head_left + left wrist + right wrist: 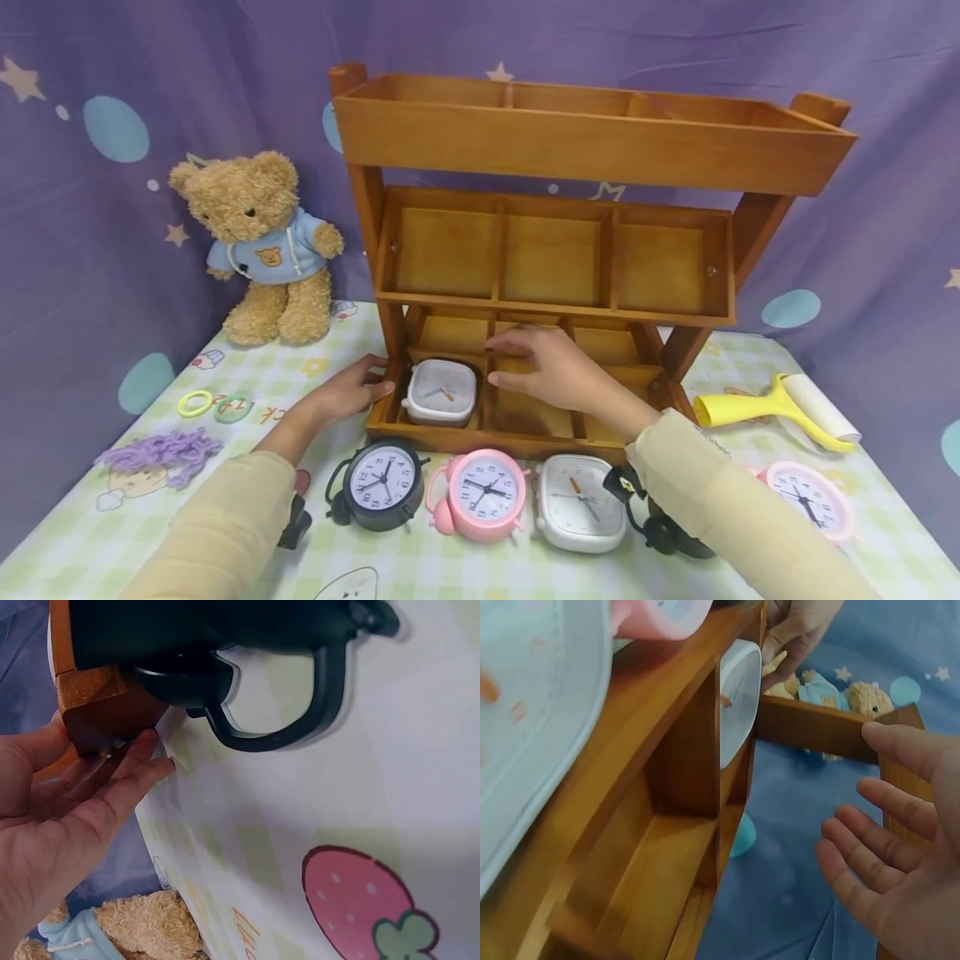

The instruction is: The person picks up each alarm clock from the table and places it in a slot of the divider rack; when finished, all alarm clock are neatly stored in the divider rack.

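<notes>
A wooden three-tier shelf [592, 150] stands on the table. A white square clock [441, 392] lies in the left compartment of its bottom tier. My left hand [358, 388] rests with straight fingers against the bottom tier's left corner [96, 706], holding nothing. My right hand [538, 363] hovers over the middle bottom compartment, fingers relaxed and empty; the right wrist view shows its palm [896, 859] open beside the shelf. In front of the shelf stand a black round clock [382, 485], a pink clock [483, 492] and another white square clock [581, 502].
A teddy bear [262, 246] sits at the back left. Two small rings [197, 403] and purple yarn [161, 450] lie on the left. At the right are a yellow lint roller [780, 408], another pink clock [810, 498] and a black clock [667, 531] half hidden by my sleeve.
</notes>
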Demonstrator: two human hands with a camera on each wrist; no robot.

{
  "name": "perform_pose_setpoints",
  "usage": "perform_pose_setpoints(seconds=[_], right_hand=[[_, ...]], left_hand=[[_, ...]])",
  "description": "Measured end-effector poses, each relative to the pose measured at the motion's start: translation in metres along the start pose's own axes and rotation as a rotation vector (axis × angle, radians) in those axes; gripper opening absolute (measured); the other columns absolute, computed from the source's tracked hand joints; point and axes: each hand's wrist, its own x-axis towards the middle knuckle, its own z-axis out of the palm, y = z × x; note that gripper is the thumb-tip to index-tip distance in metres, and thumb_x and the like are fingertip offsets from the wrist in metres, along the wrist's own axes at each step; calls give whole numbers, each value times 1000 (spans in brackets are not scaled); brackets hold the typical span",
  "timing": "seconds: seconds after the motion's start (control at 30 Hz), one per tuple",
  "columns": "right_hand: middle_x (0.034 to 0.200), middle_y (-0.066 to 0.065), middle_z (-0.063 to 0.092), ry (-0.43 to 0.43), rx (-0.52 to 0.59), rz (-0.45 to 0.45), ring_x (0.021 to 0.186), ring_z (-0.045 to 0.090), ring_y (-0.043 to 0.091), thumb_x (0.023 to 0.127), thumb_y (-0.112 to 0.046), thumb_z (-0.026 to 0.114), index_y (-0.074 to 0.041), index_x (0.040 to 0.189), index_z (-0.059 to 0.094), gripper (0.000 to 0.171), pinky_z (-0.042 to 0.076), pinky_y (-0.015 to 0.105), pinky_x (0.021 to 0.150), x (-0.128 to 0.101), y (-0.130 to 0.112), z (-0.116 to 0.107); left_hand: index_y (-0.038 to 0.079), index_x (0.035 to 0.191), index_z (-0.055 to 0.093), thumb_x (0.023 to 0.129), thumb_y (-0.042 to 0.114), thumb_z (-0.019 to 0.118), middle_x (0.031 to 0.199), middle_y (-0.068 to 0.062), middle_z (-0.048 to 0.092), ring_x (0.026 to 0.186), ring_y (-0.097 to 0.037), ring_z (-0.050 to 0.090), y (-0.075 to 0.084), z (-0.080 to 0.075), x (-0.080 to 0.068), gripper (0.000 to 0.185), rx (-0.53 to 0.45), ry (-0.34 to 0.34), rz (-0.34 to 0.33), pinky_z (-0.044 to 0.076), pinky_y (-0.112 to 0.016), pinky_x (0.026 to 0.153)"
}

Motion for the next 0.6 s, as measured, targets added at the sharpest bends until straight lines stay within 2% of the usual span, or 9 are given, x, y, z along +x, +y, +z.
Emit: perform_pose_setpoints(seconds=[0.13,0.43,0.6], right_hand=[[128,8,69,7,9,10,119,64,30,92,-27,78,-7,132,66,47,52,48,100,-10,9,-8],[119,4,69,70,-24,59,105,65,24,91,-28,79,-14,131,68,44,56,46,90,-40,20,-28],[121,1,70,106,-27,61,108,66,22,91,-26,79,-15,130,69,42,56,44,90,-59,28,-36]], left_hand=[[-15,143,32,104,8,52,136,-45,46,124,-53,51,-1,0,1,49,-3,-1,-3,53,-53,94],[-16,142,30,105,6,50,134,-46,45,123,-53,51,-1,1,2,48,3,-9,1,52,-52,95],[-16,141,30,105,6,49,134,-46,46,122,-53,51,1,1,1,47,18,-8,3,51,-53,95]])
